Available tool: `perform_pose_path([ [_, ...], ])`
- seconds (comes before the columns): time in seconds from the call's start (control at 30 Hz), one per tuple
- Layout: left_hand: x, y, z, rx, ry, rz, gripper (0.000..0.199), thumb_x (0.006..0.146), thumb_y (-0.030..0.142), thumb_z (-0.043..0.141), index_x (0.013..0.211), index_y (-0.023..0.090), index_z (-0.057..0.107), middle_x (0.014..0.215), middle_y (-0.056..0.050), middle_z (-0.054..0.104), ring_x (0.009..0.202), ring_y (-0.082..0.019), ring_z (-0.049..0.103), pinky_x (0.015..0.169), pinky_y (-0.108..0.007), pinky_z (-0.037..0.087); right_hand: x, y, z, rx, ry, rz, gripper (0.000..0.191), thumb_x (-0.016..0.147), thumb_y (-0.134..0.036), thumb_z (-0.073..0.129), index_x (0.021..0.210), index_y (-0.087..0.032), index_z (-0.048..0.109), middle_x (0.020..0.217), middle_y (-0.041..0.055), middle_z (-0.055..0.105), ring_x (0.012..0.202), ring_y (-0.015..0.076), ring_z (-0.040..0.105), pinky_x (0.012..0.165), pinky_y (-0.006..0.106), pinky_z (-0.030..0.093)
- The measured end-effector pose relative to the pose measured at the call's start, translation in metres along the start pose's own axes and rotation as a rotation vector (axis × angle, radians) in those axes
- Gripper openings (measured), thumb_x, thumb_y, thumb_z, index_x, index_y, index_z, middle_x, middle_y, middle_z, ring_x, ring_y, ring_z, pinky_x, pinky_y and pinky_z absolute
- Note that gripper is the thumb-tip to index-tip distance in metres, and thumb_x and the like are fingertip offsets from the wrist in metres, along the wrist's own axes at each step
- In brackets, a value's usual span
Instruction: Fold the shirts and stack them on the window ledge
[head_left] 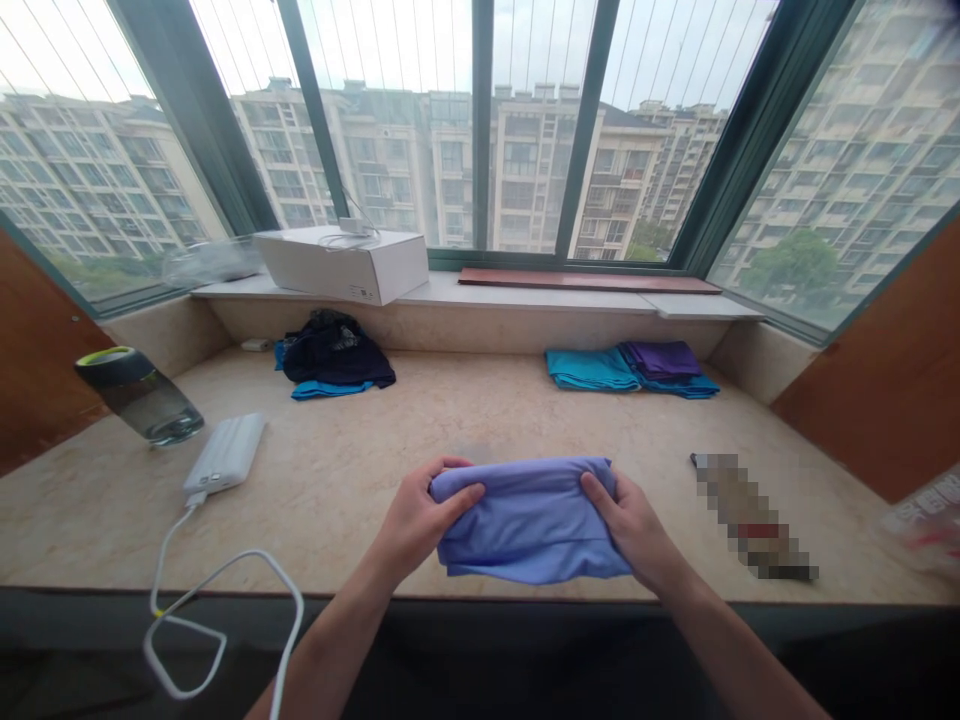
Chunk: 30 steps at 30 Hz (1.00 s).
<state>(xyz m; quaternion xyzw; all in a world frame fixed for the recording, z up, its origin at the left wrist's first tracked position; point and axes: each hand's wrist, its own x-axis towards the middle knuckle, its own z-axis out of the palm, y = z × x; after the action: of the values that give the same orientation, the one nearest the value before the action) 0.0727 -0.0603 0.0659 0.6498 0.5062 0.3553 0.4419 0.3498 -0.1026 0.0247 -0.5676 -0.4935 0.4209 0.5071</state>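
A folded lavender-blue cloth [529,525], perhaps a garment, is held up over the front edge of the stone-topped ledge [420,420]. My left hand [427,515] pinches its left end, thumb in front and fingers behind. At the opposite end my right hand [630,520] grips it the same way. Beyond the hands, toward the back right, lie neatly folded cloths: a teal one [592,369] and a purple one [661,358] on top of a blue one [682,385]. A crumpled dark garment [337,350] rests on blue cloth [330,390] at the back left.
To the left stand a clear bottle [146,400] with a dark lid and a white power bank [225,455], its cable [277,570] hanging over the front edge. A blurred-out item [754,520] lies at right. On the sill sit a white box [345,260] and a reddish board [585,281].
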Motion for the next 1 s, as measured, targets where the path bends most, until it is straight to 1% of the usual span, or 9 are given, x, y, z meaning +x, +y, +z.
perform_pose_path([
  [0.13, 0.012, 0.007, -0.010, 0.089, -0.114, 0.021, 0.045, 0.078, 0.051, 0.076, 0.107, 0.018, 0.072, 0.095, -0.003, 0.075, 0.087, -0.023, 0.069, 0.070, -0.026, 0.053, 0.013, 0.002, -0.002, 0.028, -0.010, 0.004, 0.056, 0.083, -0.069, 0.067, 0.101, -0.016, 0.068, 0.094, 0.0071, 0.073, 0.090, 0.0254, 0.065, 0.081, 0.035, 0.052],
  [0.33, -0.001, 0.023, -0.020, 0.305, -0.387, 0.134, 0.037, 0.081, 0.042, 0.074, 0.111, 0.021, 0.073, 0.100, -0.002, 0.075, 0.090, -0.023, 0.068, 0.078, -0.028, 0.051, 0.008, -0.010, -0.006, -0.055, -0.025, -0.081, 0.047, 0.085, -0.064, 0.067, 0.094, -0.018, 0.069, 0.085, 0.0038, 0.071, 0.082, 0.0225, 0.065, 0.074, 0.032, 0.052],
  [0.43, -0.007, 0.035, -0.012, 0.379, -0.426, 0.259, 0.042, 0.080, 0.042, 0.076, 0.119, 0.026, 0.071, 0.112, -0.002, 0.074, 0.103, -0.025, 0.065, 0.091, -0.030, 0.047, 0.001, -0.024, -0.004, -0.102, -0.141, -0.165, 0.039, 0.089, -0.057, 0.067, 0.100, -0.020, 0.071, 0.093, 0.0035, 0.074, 0.088, 0.0226, 0.067, 0.078, 0.032, 0.053],
  [0.53, -0.002, 0.041, 0.005, 0.264, -0.612, 0.295, 0.038, 0.083, 0.043, 0.073, 0.115, 0.023, 0.072, 0.104, 0.000, 0.074, 0.093, -0.023, 0.066, 0.081, -0.027, 0.049, 0.000, -0.036, 0.002, -0.147, -0.260, -0.248, 0.034, 0.092, -0.051, 0.064, 0.112, -0.023, 0.070, 0.106, 0.0033, 0.074, 0.100, 0.0235, 0.067, 0.088, 0.033, 0.053],
  [0.63, 0.009, 0.032, 0.023, 0.070, -0.712, 0.236, 0.031, 0.086, 0.042, 0.068, 0.103, 0.016, 0.073, 0.093, -0.002, 0.074, 0.084, -0.021, 0.066, 0.073, -0.026, 0.050, 0.007, -0.040, 0.005, -0.224, -0.168, -0.309, 0.038, 0.093, -0.050, 0.064, 0.120, -0.024, 0.068, 0.111, 0.0054, 0.073, 0.102, 0.0248, 0.066, 0.089, 0.037, 0.054],
  [0.7, 0.016, 0.022, 0.032, -0.043, -0.616, 0.119, 0.034, 0.087, 0.044, 0.066, 0.101, 0.014, 0.073, 0.092, -0.004, 0.075, 0.083, -0.023, 0.067, 0.073, -0.028, 0.052, 0.011, -0.037, 0.004, -0.286, 0.077, -0.381, 0.044, 0.090, -0.050, 0.067, 0.125, -0.023, 0.065, 0.117, 0.0082, 0.070, 0.106, 0.0268, 0.065, 0.092, 0.042, 0.053],
  [0.8, 0.020, 0.011, 0.038, -0.047, -0.253, 0.006, 0.037, 0.089, 0.048, 0.064, 0.099, 0.014, 0.072, 0.094, -0.008, 0.076, 0.085, -0.026, 0.070, 0.073, -0.032, 0.054, 0.004, -0.027, 0.005, -0.241, 0.320, -0.390, 0.045, 0.089, -0.051, 0.068, 0.123, -0.023, 0.066, 0.121, 0.0108, 0.068, 0.108, 0.0282, 0.064, 0.096, 0.047, 0.051],
  [0.9, 0.018, 0.013, 0.044, 0.239, 0.018, 0.097, 0.038, 0.094, 0.048, 0.055, 0.088, 0.014, 0.071, 0.086, -0.012, 0.075, 0.084, -0.030, 0.072, 0.073, -0.035, 0.053, -0.013, -0.016, 0.016, 0.053, 0.030, -0.148, 0.051, 0.089, -0.054, 0.068, 0.131, -0.024, 0.063, 0.124, 0.0119, 0.069, 0.112, 0.0282, 0.065, 0.097, 0.048, 0.053],
  [1.0, 0.013, 0.021, 0.058, 0.551, 0.016, 0.260, 0.029, 0.097, 0.031, 0.049, 0.110, 0.015, 0.069, 0.095, -0.014, 0.077, 0.088, -0.030, 0.074, 0.078, -0.036, 0.054, -0.025, -0.011, 0.035, 0.394, -0.286, 0.074, 0.068, 0.087, -0.058, 0.071, 0.146, -0.030, 0.050, 0.143, 0.0097, 0.059, 0.131, 0.0282, 0.056, 0.106, 0.050, 0.048],
])
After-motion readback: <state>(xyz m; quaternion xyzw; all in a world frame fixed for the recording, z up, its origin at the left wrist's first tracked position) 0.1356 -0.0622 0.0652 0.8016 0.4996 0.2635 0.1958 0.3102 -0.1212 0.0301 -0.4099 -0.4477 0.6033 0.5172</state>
